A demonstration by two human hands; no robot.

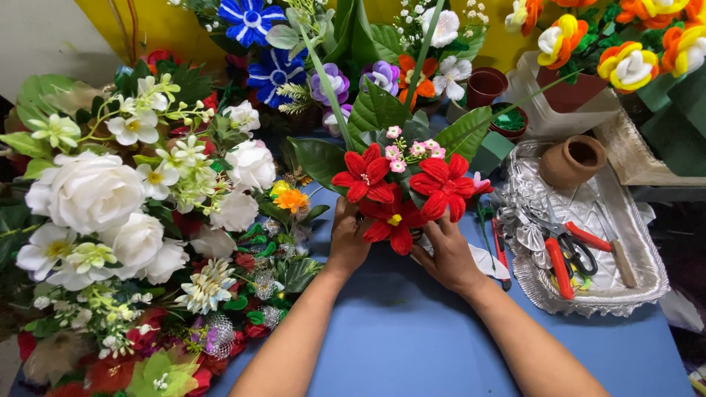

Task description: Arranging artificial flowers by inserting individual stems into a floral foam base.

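Landmark: the red flower arrangement (393, 195) stands on the blue table (412, 338), mid-frame.
Left hand (347, 239): pressed against the arrangement's lower left side, fingers curled under the red petals; what they pinch is hidden.
Right hand (447, 254): cupped against the arrangement's lower right side, fingers spread along its base.
Silver tray (647, 257): right of the arrangement, holding red-handled scissors (570, 250) and a clay pot (572, 159).
White flowers (95, 191): heaped well left of the arrangement.
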